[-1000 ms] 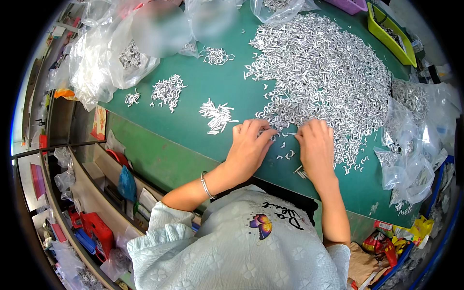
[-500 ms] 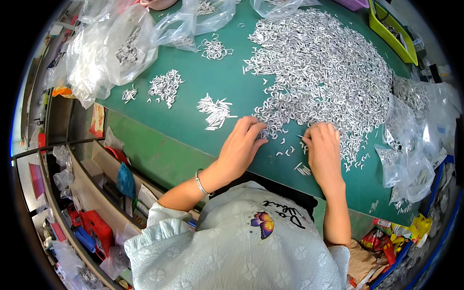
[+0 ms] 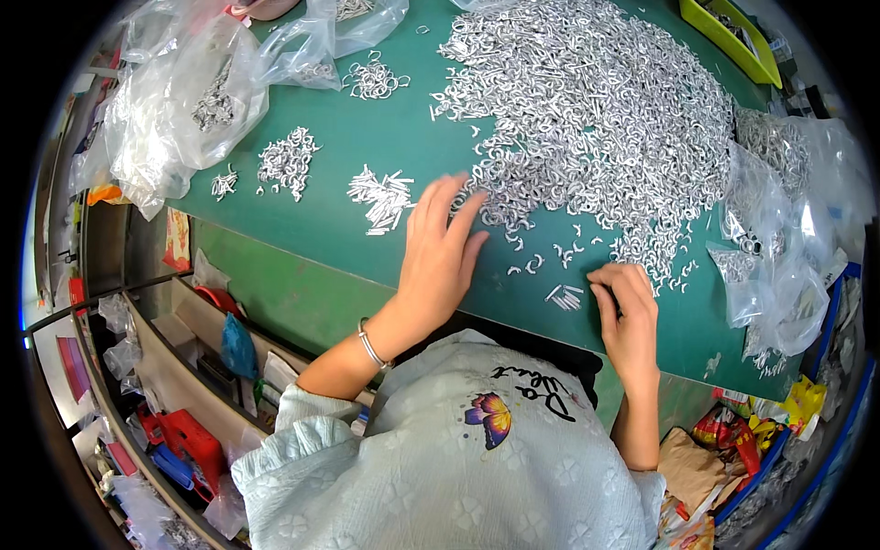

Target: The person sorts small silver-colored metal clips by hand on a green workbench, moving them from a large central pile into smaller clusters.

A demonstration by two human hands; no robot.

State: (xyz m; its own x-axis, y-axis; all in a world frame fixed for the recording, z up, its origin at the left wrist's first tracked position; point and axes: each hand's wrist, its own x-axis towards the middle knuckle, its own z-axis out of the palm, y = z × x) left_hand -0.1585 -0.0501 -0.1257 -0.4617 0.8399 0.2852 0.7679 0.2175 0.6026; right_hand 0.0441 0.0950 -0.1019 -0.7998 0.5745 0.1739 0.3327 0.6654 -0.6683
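Observation:
My left hand has its fingers spread over the table, between a heap of straight silver pins and the left edge of a big pile of small silver metal pieces, many of them curved. I see nothing held in it. My right hand hovers at the near edge of the big pile, fingers bent, with a gap between thumb and forefinger and no piece visible there. Left of that thumb lies a small group of straight pins. Loose curved pieces lie between my hands.
On the green table are a heap of curved pieces, a tiny heap and a heap of rings. Clear plastic bags stand at the far left, more bags at the right. A yellow-green tray sits far right.
My left hand has lifted off the pile's edge and its fingers have spread. My right hand has moved down and right; the thin pin in its fingers is gone. The view has shifted slightly.

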